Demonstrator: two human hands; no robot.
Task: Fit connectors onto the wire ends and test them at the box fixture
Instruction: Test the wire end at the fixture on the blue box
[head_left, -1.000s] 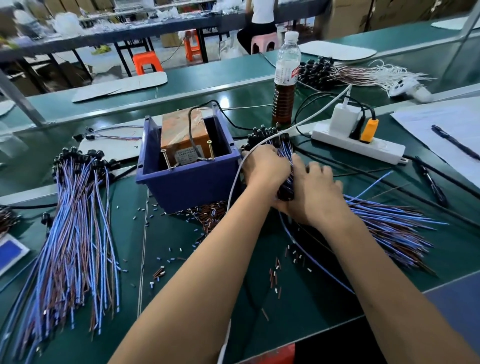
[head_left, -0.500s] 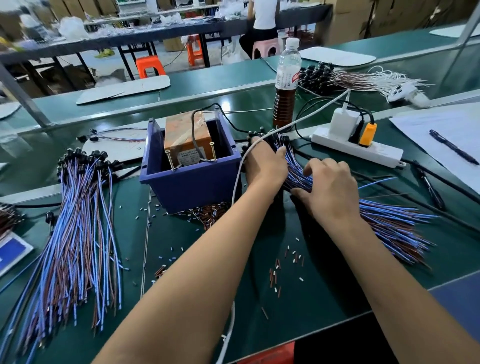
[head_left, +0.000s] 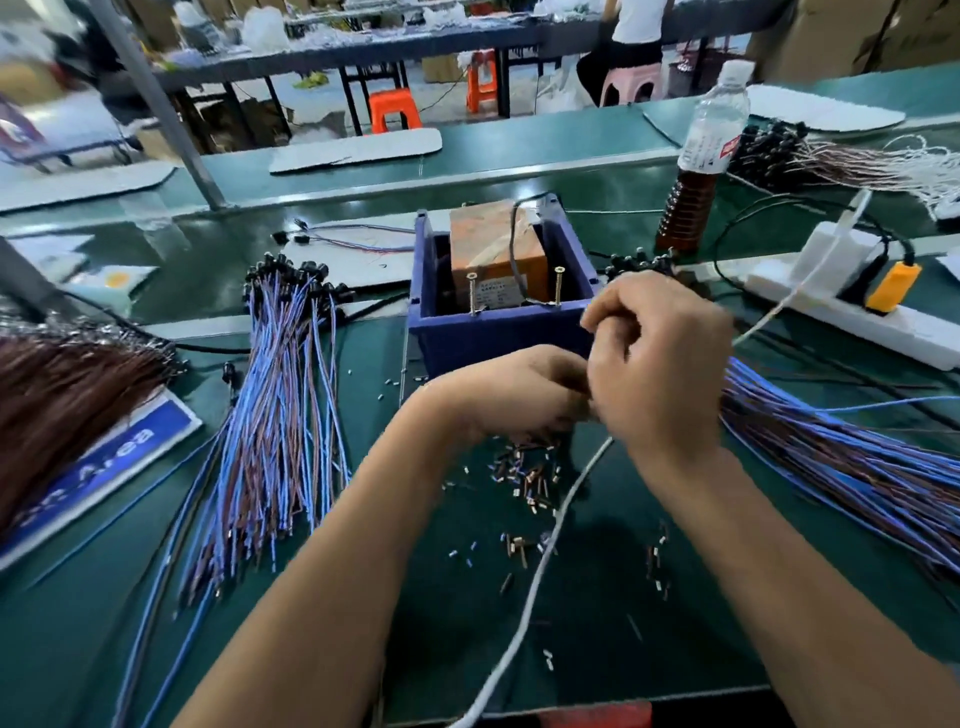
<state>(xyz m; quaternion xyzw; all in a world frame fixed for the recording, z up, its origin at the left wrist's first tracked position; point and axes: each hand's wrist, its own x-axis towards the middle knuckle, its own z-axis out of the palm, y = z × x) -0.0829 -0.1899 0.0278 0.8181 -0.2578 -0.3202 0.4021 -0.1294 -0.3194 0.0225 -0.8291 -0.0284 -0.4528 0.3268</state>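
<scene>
My left hand (head_left: 506, 395) hovers with curled fingers over a pile of small loose connectors (head_left: 524, 475), just in front of the blue box fixture (head_left: 498, 338). Its fingertips are hidden behind my right hand (head_left: 660, 364), which is raised with fingers curled tight, apparently pinching a thin wire end that motion blur hides. The box holds an orange block (head_left: 493, 244) with two upright screws (head_left: 471, 291) at its front. A bundle of blue and brown wires (head_left: 841, 462) fans out to the right of my hands.
A second blue and brown wire bundle (head_left: 275, 415) lies on the left, with a brown bundle (head_left: 62, 395) and a blue sign (head_left: 104, 467) beyond it. A white cable (head_left: 545, 561) crosses the mat. A power strip (head_left: 841, 306) and a bottle (head_left: 701, 156) stand at the back right.
Both hands left the right-hand wire bundle and came together in front of the blue box, above the connector pile. My head has moved closer and to the left.
</scene>
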